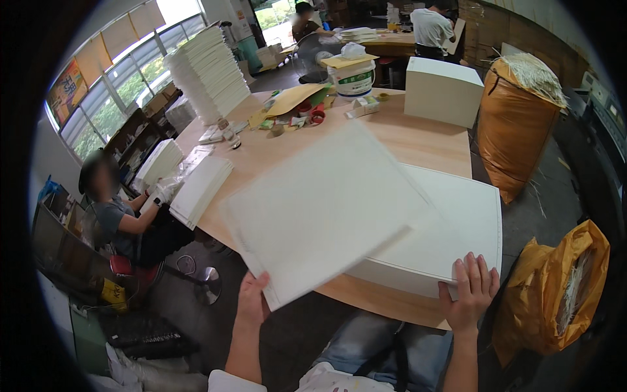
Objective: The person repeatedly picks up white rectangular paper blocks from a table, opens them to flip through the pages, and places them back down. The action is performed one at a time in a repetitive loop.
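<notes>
The white sheet (323,209) is tilted in front of you, over the table (437,140), and it is a little blurred. Your left hand (253,297) is clamped on its near corner, with the thumb on the upper face; the sheet extends from this hand away and to the right. It covers part of the low white block (467,202), and I cannot tell whether this block is a box or a pile. Your right hand (470,291) rests on the block's near edge, its fingers straight and apart on the top.

Behind the sheet, you have yellow papers (295,100), red rolls (317,116) and a clear bottle (228,134). Farther stand a white bucket (353,78) and, to its right, a tall white block (436,98). At the far left, a high white stack (206,72) rises. On your left, a seated co-worker (127,215) is beside a smaller stack (202,189). On your right, an orange sack (516,137) and a yellow sack (552,287) stand close to the table.
</notes>
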